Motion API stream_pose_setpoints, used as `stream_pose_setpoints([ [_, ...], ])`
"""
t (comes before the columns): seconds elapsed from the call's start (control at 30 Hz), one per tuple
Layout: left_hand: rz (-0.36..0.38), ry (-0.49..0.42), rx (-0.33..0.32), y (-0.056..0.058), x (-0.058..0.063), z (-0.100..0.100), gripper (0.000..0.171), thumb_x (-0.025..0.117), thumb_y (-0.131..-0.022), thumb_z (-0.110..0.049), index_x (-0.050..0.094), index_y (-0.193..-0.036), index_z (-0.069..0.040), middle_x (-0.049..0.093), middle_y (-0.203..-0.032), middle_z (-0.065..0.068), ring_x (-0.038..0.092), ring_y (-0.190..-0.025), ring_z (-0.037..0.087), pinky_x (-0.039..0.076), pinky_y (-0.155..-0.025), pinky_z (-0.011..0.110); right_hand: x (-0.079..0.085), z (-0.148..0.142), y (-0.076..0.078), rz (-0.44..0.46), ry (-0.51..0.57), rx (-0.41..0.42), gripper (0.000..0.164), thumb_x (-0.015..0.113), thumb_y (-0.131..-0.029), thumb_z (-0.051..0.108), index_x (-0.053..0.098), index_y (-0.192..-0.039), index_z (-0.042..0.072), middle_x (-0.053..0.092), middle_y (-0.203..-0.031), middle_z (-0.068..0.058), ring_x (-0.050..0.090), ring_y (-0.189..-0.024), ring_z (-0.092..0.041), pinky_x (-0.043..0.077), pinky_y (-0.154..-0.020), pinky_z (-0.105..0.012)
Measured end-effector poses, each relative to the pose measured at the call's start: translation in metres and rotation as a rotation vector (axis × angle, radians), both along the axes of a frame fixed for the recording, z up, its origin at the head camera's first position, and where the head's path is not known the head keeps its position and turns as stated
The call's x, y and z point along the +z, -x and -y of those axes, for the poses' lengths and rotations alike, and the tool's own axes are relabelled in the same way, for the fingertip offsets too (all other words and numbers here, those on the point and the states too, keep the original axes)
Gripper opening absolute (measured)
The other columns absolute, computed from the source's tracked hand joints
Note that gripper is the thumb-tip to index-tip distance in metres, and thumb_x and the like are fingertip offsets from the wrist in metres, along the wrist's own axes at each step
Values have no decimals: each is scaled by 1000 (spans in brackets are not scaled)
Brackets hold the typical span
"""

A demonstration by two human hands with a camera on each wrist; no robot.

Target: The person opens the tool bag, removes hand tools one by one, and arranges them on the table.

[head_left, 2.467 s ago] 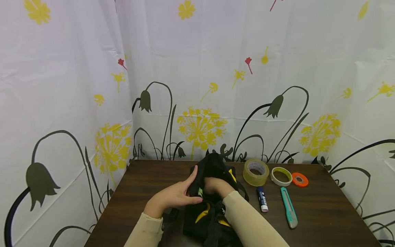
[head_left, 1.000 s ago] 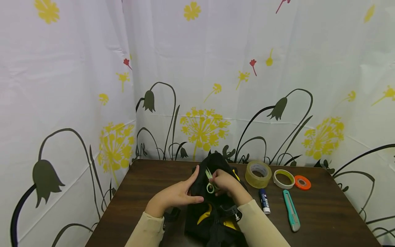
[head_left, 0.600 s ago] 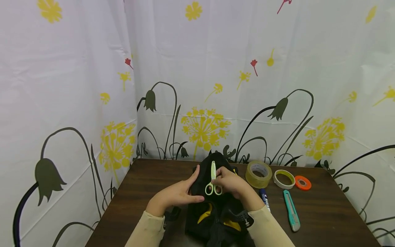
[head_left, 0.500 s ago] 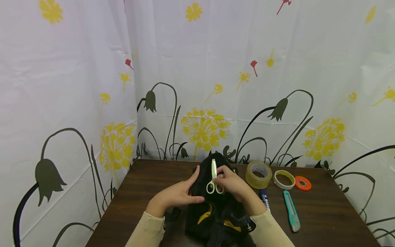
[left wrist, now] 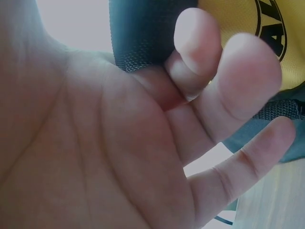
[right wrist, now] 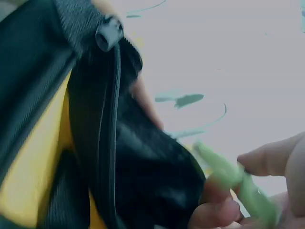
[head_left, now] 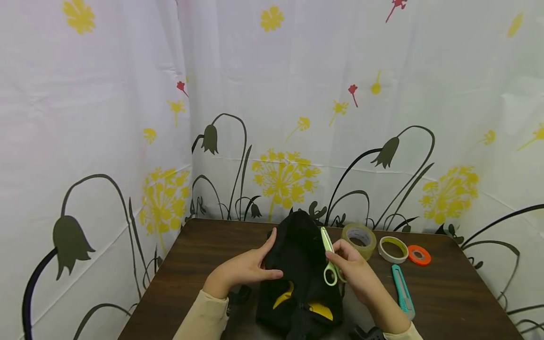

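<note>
A black tool bag (head_left: pixel 297 278) with yellow patches stands on the table, its mouth gaping. My left hand (head_left: pixel 240 270) holds the bag's left rim, thumb and forefinger spread along it; the left wrist view shows bent fingers against dark webbing (left wrist: pixel 140 33) and yellow fabric. Just right of the mouth, my right hand (head_left: pixel 352 269) pinches a pair of pale green scissors (head_left: pixel 327 243), blades upward and loops below. In the right wrist view the scissors (right wrist: pixel 221 169) are blurred beside the bag's zipper (right wrist: pixel 114 124). The bag's inside is too dark to make out.
Right of the bag, on the dark wooden table (head_left: pixel 212 236), lie a clear packing tape roll (head_left: pixel 371 241), a white tape roll (head_left: pixel 397 260), an orange roll (head_left: pixel 420 255) and a teal utility knife (head_left: pixel 402 290). A flower-printed curtain (head_left: pixel 272 94) hangs behind.
My right hand has come out of the bag with the scissors and carried them right, past the rim. It now covers the blue marker. The left hand stays on the bag.
</note>
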State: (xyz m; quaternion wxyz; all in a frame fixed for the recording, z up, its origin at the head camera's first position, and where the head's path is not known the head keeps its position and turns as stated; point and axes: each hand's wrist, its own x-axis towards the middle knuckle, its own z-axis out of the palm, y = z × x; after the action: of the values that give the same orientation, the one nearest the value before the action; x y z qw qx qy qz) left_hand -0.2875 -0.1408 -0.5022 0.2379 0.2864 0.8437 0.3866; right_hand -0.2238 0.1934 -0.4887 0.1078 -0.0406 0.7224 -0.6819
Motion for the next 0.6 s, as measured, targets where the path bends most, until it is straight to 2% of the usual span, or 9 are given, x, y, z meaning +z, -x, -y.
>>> stream_pose_setpoints([
  [0.2, -7, -1, -5, 0, 1, 2, 118, 72, -99, -65, -20, -170, -46, 44, -62, -5, 44, -55, 13, 48, -60, 30, -7, -30, -8, 6, -4, -186, 32, 68, -109, 17, 56, -134, 1, 70, -98, -4, 69, -88, -18, 58, -73, -30],
  [0.3, -6, -12, -10, 0, 1, 1, 119, 72, -99, -66, -19, -171, -42, 43, -61, -6, 43, -54, 13, 47, -59, 30, -11, -49, -14, 2, -46, -253, 24, 68, -110, 20, 61, -126, 3, 72, -99, -2, 67, -89, -17, 55, -72, -30],
  [0.43, -1, -17, -12, 1, 0, 0, 119, 72, -98, -67, -20, -170, -45, 44, -60, -7, 44, -54, 13, 47, -59, 30, -16, -77, -22, 34, -137, -311, 16, 65, -111, 20, 62, -119, 6, 65, -99, 3, 57, -84, -13, 49, -72, -30],
  [0.53, 5, -13, -14, 0, 1, -3, 118, 72, -98, -68, -20, -169, -48, 44, -60, -7, 44, -53, 13, 47, -59, 30, -17, -103, -26, 81, -221, -331, 26, 63, -112, 19, 56, -132, 3, 63, -101, 5, 58, -84, -12, 50, -73, -31],
  [0.6, 4, -10, -15, 0, 2, -4, 117, 72, -98, -68, -20, -169, -48, 44, -60, -6, 44, -54, 13, 47, -60, 30, -17, -122, -28, 56, -296, -346, 34, 63, -112, 17, 52, -137, -3, 66, -101, 7, 61, -84, -8, 54, -75, -30],
])
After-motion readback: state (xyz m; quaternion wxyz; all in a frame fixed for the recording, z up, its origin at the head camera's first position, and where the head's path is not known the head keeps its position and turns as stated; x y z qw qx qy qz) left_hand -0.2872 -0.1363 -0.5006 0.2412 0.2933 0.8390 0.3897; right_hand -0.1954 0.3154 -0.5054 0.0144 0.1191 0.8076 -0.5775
